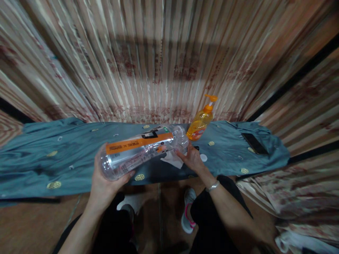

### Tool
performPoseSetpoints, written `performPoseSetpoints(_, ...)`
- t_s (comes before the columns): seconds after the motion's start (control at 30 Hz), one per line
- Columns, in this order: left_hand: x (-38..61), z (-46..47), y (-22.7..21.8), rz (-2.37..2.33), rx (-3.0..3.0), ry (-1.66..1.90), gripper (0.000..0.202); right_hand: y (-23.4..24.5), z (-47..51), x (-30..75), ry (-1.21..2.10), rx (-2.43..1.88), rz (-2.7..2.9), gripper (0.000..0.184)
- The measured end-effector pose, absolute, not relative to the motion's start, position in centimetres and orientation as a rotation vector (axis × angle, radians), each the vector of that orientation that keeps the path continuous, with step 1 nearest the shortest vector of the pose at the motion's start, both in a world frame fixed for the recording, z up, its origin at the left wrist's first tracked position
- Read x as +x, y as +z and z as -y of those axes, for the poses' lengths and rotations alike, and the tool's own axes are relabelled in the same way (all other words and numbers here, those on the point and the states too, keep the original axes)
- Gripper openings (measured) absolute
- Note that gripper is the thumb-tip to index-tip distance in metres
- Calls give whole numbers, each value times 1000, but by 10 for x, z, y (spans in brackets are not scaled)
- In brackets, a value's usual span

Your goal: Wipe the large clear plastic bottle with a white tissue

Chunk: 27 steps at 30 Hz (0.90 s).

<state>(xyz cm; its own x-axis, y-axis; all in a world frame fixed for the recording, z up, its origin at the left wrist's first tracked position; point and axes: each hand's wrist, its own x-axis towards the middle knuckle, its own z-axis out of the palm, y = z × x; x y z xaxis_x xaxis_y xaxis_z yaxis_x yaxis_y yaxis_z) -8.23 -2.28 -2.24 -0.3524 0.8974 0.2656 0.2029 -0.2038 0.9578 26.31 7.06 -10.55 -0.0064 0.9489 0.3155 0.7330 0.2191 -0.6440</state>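
Observation:
A large clear plastic bottle (pixel 143 146) with an orange and silver label lies almost level in the air above the cloth-covered table, its neck end toward the right. My left hand (pixel 106 185) wraps around the base from below, thumb along the near side. At the other end, my right hand (pixel 194 158) closes on the neck, with its fingers partly hidden behind the plastic. Under the neck a crumpled white tissue (pixel 173 159) shows beside my right fingers; I cannot tell whether they touch it. A round white cap (pixel 203 157) rests on the cloth just right of that hand.
An orange pump bottle (pixel 200 123) stands at the back, near the striped curtain (pixel 148 70). On the right of the teal tablecloth (pixel 79 151) lies a black phone-like slab (pixel 254 143). My shoes (pixel 188 211) are on the floor below.

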Motion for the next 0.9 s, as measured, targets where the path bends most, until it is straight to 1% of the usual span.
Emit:
performPoseSetpoints(0.1, -74, 23, -16, -1492, 1220, 1594, 128, -107, -71, 262, 393, -1560, 1778, 61)
performPoseSetpoints(0.27, -67, 22, -8, -1497, 1129, 1620, 131, -108, -73, 261, 381, -1527, 1760, 60)
performPoseSetpoints(0.47, -66, 21, -11, -1484, 1082, 1638, 130, -108, -73, 261, 376, -1538, 1777, 59)
performPoseSetpoints(0.57, -64, 22, -10, -1486, 1071, 1644, 132, -108, -74, 262, 361, -1532, 1778, 62)
performPoseSetpoints(0.73, -61, 24, -7, -1476, 1017, 1649, 134, -109, -75, 262, 369, -1533, 1791, 59)
performPoseSetpoints(0.83, -65, 26, -12, -1447, 996, 1641, 135, -110, -75, 261, 364, -1527, 1790, 63)
performPoseSetpoints(0.9, -71, 27, -17, -1429, 1008, 1624, 134, -111, -75, 261, 369, -1512, 1798, 61)
